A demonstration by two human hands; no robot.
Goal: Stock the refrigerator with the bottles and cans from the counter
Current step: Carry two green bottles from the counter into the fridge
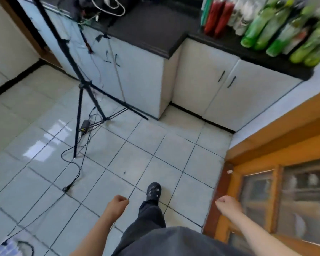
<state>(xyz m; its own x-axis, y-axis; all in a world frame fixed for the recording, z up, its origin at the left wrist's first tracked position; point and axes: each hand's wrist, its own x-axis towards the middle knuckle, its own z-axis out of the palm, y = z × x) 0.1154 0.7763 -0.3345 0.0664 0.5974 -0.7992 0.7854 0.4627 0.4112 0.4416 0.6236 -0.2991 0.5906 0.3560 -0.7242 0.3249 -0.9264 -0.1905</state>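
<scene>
A: Spotted the bottles (277, 32) through the head camera?
B: Yes. Stood crowded together on the black counter (155, 30), far upper right, green ones at the right, red and clear ones to their left. Looked blurred; could not read any label.
A: And the hands?
B: Hung low at the bottom edge, well apart from the counter. Found the left hand (119, 202) with fingers curled into a fist, gripping nothing. Found the right hand (227, 203) the same, curled and holding nothing, just beside a wooden cupboard (257, 145) with glass doors.
A: Noticed anything else?
B: Saw a black shoe (153, 190) set forward on the tiled floor (137, 154) between the hands. Saw a black tripod (79, 108) at the left before white cabinets (201, 85), with cables (76, 172) trailing over the tiles.
</scene>
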